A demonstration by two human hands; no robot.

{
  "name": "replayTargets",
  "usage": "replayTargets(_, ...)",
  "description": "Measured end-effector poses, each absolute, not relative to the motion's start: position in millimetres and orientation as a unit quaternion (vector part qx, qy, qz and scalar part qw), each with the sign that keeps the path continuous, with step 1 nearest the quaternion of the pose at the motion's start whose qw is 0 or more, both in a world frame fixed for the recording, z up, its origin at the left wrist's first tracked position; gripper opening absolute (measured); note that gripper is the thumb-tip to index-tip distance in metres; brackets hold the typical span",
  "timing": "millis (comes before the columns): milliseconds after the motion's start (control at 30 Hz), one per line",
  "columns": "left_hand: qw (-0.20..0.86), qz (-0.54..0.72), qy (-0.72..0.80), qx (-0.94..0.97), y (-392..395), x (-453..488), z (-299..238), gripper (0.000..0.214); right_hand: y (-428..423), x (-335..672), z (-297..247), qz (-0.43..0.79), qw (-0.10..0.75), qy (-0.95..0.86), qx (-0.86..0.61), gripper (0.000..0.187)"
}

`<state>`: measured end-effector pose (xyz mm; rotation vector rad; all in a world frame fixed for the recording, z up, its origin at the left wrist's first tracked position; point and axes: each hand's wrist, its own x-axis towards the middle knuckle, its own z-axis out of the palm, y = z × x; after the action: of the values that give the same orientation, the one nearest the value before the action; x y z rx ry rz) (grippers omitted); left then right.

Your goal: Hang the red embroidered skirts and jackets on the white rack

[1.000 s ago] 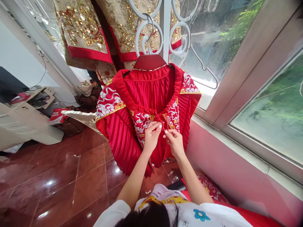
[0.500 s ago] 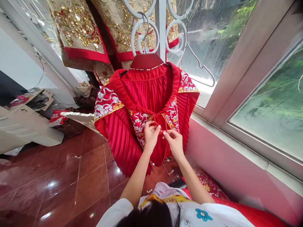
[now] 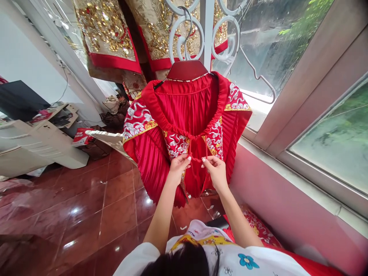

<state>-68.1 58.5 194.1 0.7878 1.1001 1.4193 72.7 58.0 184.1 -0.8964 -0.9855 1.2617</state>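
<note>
A red pleated garment (image 3: 161, 161) with silver and gold embroidered panels hangs from a dark red hanger (image 3: 186, 70) hooked on a white scrolled window grille (image 3: 207, 34). At its front opening a thin red tie cord (image 3: 196, 158) runs between my two hands. My left hand (image 3: 178, 168) pinches the cord's left end, fingers closed. A short way to the right, my right hand (image 3: 214, 168) pinches the other end. Both hands are just below the embroidered neckline.
Gold sequinned garments (image 3: 106, 34) with red borders hang behind. A pink wall and window sill (image 3: 287, 184) run along the right. White appliances and boxes (image 3: 37, 142) lie on the glossy red tiled floor (image 3: 86, 222) at left. Red embroidered cloth (image 3: 258, 230) lies by my right elbow.
My hands have dropped slightly and drawn a little apart, pulling the red cord taut between them. The view has shifted slightly.
</note>
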Motion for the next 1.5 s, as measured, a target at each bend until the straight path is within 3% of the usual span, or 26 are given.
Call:
replayTargets(233,0.636,0.667,0.273,0.277,41.2,-75.5,201.8,0.022,54.8,65.3,188.2,0.58,0.574,-0.468,-0.34,0.023)
replayTargets(367,0.63,0.701,0.216,0.255,32.5,-71.5,201.4,0.031,53.2,59.0,195.0,0.603,0.574,-0.463,-0.306,0.024)
replayTargets(533,0.62,0.694,0.243,0.275,27.8,-67.6,194.5,0.044,57.1,62.9,199.2,0.621,0.578,-0.434,-0.304,0.028)
replayTargets(833,0.659,0.652,0.216,0.306,7.4,-50.3,189.8,0.051,58.4,76.1,213.8,0.635,0.59,-0.392,-0.307,0.031)
replayTargets(933,0.656,0.578,0.295,0.385,7.6,-55.5,187.3,0.036,61.8,85.5,217.4,0.608,0.623,-0.373,-0.322,0.03)
replayTargets(1067,0.569,0.482,0.431,0.509,14.1,-70.2,194.7,0.014,66.5,97.7,213.6,0.583,0.625,-0.388,-0.344,0.028)
replayTargets(1200,0.507,0.577,0.416,0.486,11.7,-73.3,208.7,0.015,66.8,101.0,210.3,0.574,0.625,-0.396,-0.352,0.029)
replayTargets(1333,0.6,0.687,0.264,0.314,5.0,-63.1,209.6,0.03,64.7,100.1,214.3,0.568,0.6,-0.449,-0.339,0.029)
replayTargets(1500,0.688,0.601,0.202,0.354,0.6,-54.0,197.8,0.041,70.7,109.1,220.8,0.565,0.595,-0.454,-0.348,0.03)
